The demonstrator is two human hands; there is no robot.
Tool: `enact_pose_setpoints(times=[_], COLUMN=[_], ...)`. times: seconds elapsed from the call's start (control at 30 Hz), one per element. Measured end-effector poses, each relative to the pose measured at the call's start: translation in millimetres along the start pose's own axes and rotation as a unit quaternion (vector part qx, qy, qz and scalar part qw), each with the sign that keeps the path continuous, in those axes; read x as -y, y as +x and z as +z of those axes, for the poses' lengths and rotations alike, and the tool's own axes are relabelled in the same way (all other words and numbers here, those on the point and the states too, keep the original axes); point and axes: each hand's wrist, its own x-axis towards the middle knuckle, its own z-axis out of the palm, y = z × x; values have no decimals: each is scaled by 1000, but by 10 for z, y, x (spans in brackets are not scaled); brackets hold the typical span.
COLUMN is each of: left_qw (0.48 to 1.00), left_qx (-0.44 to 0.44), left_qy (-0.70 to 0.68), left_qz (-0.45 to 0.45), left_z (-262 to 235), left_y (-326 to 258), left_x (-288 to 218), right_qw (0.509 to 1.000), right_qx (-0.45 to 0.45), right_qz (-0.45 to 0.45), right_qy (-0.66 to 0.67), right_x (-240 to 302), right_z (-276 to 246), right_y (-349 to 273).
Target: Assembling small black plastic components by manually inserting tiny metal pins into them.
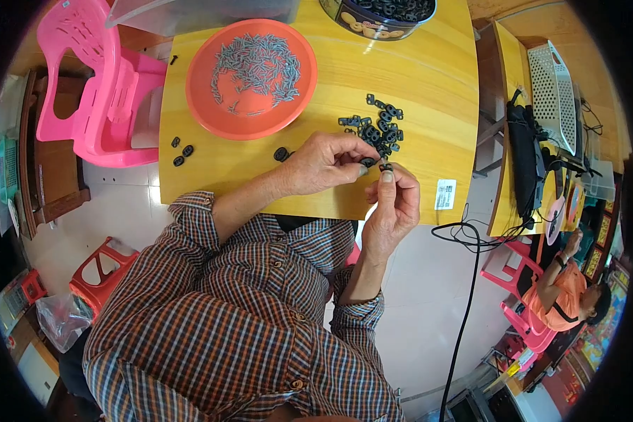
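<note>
Over the table's near edge my left hand [323,163] is pinched, thumb against forefinger, at a small black oval plastic piece [368,162]. My right hand [395,207] meets it from the right, closed on another small black plastic piece [385,167] between thumb and fingertip. The two hands' fingertips nearly touch. Just beyond them lies a loose pile of black plastic pieces [385,125], some with oval holes. An orange round dish [198,105], farther to the left, holds many slender grey pieces [264,67], too small to tell whether springs or screws.
Several loose black pieces [183,156] lie at the table's left. A tin [373,28] of black parts stands at the far edge beside a clear bin [204,15]. A pink chair [112,91] stands left; a black cable [471,281] hangs right. Another person [559,299] sits at far right.
</note>
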Motion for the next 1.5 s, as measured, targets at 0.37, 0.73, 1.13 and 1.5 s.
enact_pose_setpoints(times=[0.37, 0.73, 1.13, 1.5], left_qw=[998, 997, 982, 982], left_qx=[-25, -14, -19, -22], left_qy=[29, 53, -184, -189], left_qz=[46, 56, -40, -11], left_z=[39, 5, -35, -42], left_y=[9, -5, 10, 23], left_x=[63, 32, -61, -3], right_qw=[994, 1000, 999, 997], right_qx=[36, 2, 16, 23], right_qz=[-82, -29, 33, -11], right_qy=[-65, -10, 8, -69], right_x=[-40, 12, 11, -42], right_z=[21, 4, 12, -19], right_y=[-15, 2, -22, 19])
